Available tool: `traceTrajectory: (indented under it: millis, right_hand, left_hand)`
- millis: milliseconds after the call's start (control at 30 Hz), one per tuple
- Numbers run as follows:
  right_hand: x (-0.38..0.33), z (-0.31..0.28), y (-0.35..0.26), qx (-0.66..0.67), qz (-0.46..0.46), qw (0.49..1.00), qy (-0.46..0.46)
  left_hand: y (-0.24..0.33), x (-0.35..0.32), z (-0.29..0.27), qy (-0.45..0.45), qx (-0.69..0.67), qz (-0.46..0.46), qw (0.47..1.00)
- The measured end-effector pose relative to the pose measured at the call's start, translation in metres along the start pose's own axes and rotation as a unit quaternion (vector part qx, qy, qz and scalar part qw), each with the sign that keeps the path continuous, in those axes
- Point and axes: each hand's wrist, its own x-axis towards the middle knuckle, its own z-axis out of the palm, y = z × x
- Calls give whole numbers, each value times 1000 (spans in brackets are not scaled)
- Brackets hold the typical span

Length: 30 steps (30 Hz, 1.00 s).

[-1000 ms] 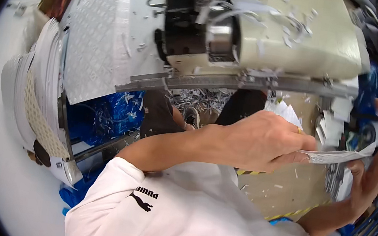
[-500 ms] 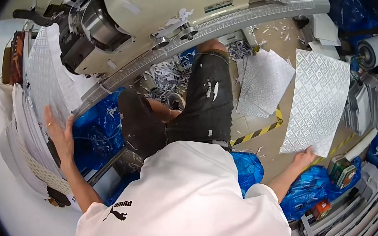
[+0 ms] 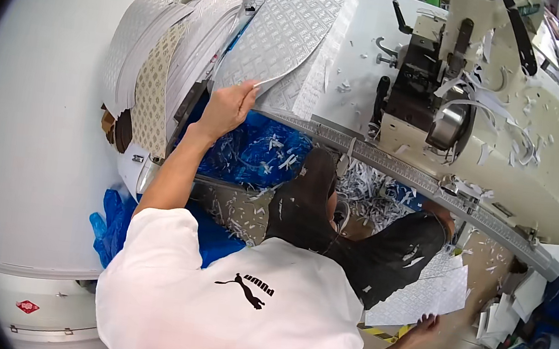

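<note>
A stack of white and beige patterned sheets point(image 3: 156, 69) fans off the left end of the worktop point(image 3: 368, 53). The left hand point(image 3: 226, 106) reaches up to the worktop's near left edge, its fingers point(image 3: 246, 92) closed on the rim of a curved embossed white sheet point(image 3: 279, 35) that lies flat on the worktop. Blue plastic bags point(image 3: 261, 151) full of paper trimmings sit below that edge. Further right stands an industrial cutting machine point(image 3: 436, 89), littered with white offcuts. At the lower right, the right hand point(image 3: 425, 325) hangs low, fingers spread on the edge of a patterned white sheet point(image 3: 428, 301) near the floor. Pulled carelessly, the curved sheet could drag its neighbours off the edge, and the low sheet, held so lightly, may slip down into the scraps.
</note>
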Motion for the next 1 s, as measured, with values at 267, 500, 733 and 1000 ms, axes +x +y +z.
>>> traceTrajectory:
  millis: [267,500,733,1000]
  right_hand:
    - [-158,209,-334,92,-225,714,-656]
    - [-220,296,-397,73,-280,799,-527]
    - [-213,218,-396,17,-319,741,-591]
    - [-209,222,-420,230,-270,864,-358]
  left_hand:
    - [94,-116,-31,64,-97,178,977]
    - [106,-157,4,-58,-243,145,957]
    - [40,-90,14,297,-443,-262,804]
    - [55,-39,-6,4,-537,-289,792]
